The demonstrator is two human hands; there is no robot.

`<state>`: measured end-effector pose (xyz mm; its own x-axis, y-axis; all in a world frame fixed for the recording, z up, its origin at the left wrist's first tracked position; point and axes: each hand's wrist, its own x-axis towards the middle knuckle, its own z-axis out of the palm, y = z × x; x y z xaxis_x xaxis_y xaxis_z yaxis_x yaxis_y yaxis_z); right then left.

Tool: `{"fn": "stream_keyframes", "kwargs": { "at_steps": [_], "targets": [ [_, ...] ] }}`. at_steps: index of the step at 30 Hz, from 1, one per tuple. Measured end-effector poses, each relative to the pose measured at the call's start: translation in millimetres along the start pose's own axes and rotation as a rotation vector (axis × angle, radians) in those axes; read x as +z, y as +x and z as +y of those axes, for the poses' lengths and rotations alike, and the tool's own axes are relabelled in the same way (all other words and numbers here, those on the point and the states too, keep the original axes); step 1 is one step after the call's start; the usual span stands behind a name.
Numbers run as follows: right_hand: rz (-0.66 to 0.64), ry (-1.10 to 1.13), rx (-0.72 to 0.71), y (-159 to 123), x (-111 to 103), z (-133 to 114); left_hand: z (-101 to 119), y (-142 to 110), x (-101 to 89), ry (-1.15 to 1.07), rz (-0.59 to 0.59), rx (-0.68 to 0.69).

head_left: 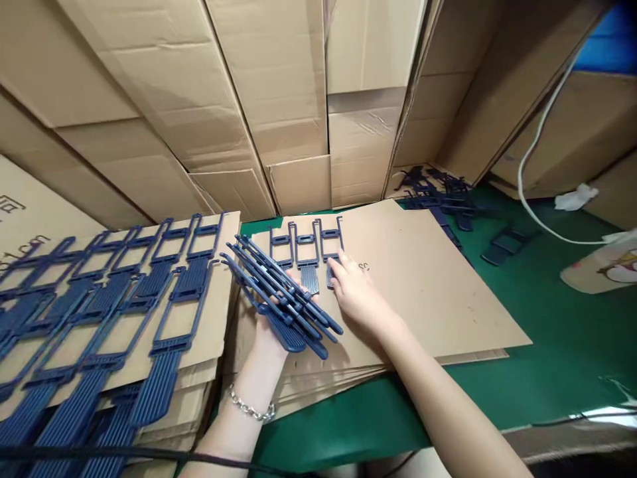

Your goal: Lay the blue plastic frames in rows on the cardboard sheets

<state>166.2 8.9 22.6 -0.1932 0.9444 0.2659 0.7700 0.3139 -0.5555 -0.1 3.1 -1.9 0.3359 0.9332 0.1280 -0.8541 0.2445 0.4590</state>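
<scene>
My left hand point(271, 332), a chain bracelet on its wrist, grips a fanned stack of dark blue plastic clip parts point(279, 292) held tilted above a cardboard sheet point(428, 279). My right hand point(355, 292) lies on that sheet with its fingertips pressing on the rightmost of three blue clip parts point(306, 249) laid side by side near the sheet's far edge. The fingers are close together and flat.
A pile of cardboard sheets on the left carries rows of blue clips point(124, 285). Loose blue clips point(442, 196) lie at the back right on the green table point(557, 332). Cardboard boxes point(279, 86) wall the back. A white cable point(527, 172) and a paper cup point(604, 265) are at right.
</scene>
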Motion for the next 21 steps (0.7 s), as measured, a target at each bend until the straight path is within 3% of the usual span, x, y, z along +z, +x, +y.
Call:
{"fn": "stream_keyframes", "kwargs": {
  "at_steps": [3, 6, 8, 10, 15, 21],
  "targets": [
    [0.035, 0.244, -0.109, -8, -13, -9, 1, -1, 3.0, 0.08, 0.083, 0.045],
    [-0.186, 0.454, -0.194, -16, -23, -17, 1, 1, 2.9, 0.16, 0.105, 0.094],
    [-0.278, 0.524, -0.185, -20, -26, -20, 0, 2, 2.7, 0.179, 0.101, 0.134],
    [-0.288, 0.545, -0.151, -21, -27, -20, 0, 1, 5.4, 0.169, 0.111, 0.139],
    [-0.384, 0.643, -0.062, -21, -26, -10, -1, -2, 19.4, 0.122, 0.183, 0.033],
    [-0.391, 0.713, -0.06, -17, -22, -1, -4, -2, 8.5, 0.066, 0.094, 0.062]
  ]
}}
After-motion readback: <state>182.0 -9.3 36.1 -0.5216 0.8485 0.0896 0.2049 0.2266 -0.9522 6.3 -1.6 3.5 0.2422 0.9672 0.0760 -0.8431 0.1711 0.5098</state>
